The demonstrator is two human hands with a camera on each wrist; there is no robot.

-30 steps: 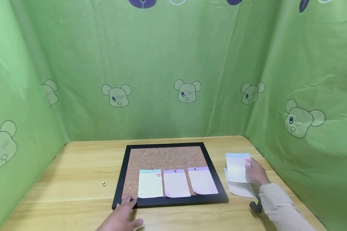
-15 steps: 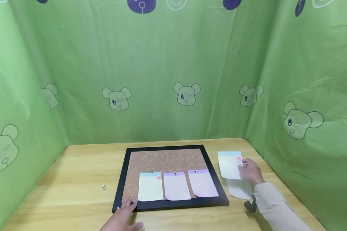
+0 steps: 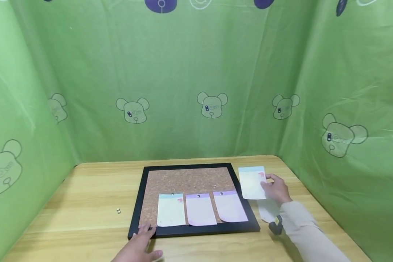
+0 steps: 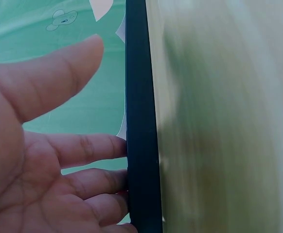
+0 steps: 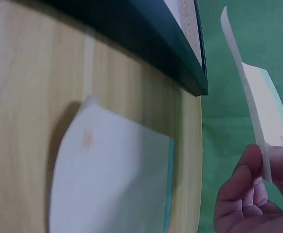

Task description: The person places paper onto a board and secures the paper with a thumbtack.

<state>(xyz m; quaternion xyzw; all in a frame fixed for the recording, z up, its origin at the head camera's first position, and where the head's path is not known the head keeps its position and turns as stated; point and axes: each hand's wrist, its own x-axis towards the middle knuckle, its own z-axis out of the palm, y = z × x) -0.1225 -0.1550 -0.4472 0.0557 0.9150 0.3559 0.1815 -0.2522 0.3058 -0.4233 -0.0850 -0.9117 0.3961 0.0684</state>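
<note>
My right hand (image 3: 276,189) pinches a blue-topped note sheet (image 3: 251,183) by its right edge, raised beside the cork board (image 3: 190,178). The right wrist view shows thumb and fingers on either side of the sheet (image 5: 251,104). Below it, another blue-topped sheet (image 5: 117,174) lies on the table, one corner curled up. My left hand (image 3: 138,244) rests its straight fingertips on the board's black frame (image 4: 144,116) at the front left corner, thumb spread away. Three sheets hang pinned in a row: a blue-topped one (image 3: 171,211) and two purple-topped ones, the middle (image 3: 201,211) and right (image 3: 230,208).
A few small metallic pins (image 3: 118,210) lie on the wooden table (image 3: 85,203) left of the board. Green curtains (image 3: 180,138) with bear prints enclose the back and both sides. A dark wrist camera (image 3: 276,226) sits under the right sleeve.
My right hand has carried the blue-topped sheet leftward and slightly up, to the board's right edge, uncovering more of the sheet beneath. The left hand stays at the frame corner.
</note>
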